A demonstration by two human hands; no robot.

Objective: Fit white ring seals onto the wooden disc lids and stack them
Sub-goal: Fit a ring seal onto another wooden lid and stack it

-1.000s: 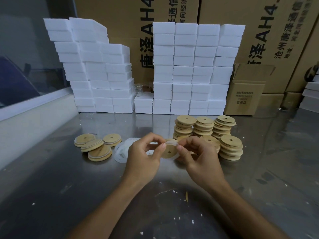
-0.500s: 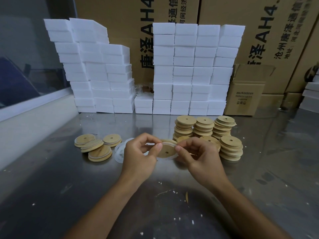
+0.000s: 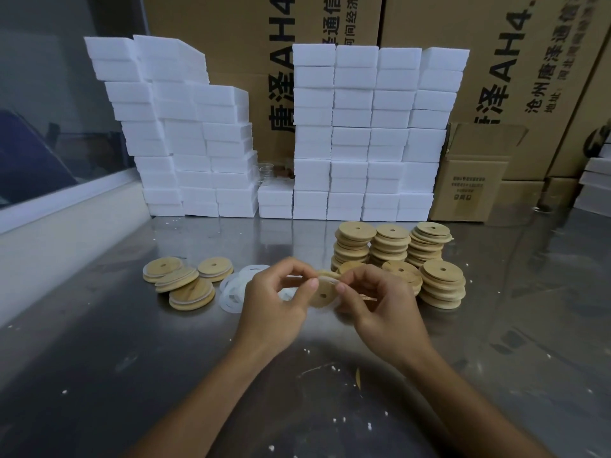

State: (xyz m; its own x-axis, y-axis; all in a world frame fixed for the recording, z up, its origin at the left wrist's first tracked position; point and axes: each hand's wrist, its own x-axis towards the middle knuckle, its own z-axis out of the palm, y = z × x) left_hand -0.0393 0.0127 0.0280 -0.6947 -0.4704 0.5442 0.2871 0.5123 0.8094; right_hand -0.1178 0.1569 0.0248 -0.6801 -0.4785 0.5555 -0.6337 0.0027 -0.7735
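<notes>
Both hands hold one wooden disc lid (image 3: 323, 295) with a centre hole just above the steel table. My left hand (image 3: 276, 300) pinches its left edge and my right hand (image 3: 380, 304) pinches its right edge. A white ring seal (image 3: 327, 277) shows along the lid's upper rim between the fingertips. Loose white ring seals (image 3: 233, 290) lie in a pile left of my hands. Several lids (image 3: 186, 282) lie overlapping at the left. Stacks of lids (image 3: 393, 251) stand behind and right of my right hand.
Walls of white foam blocks (image 3: 363, 133) stand along the back of the steel table (image 3: 132, 358), with big cardboard cartons (image 3: 496, 77) behind and a small open carton (image 3: 472, 180) at the right. White crumbs dot the table. A glass partition (image 3: 49, 110) runs along the left.
The lid has turned a little between my fingers and my hands have shifted slightly; the ring seal sits along its upper rim. The piles and stacks have not moved.
</notes>
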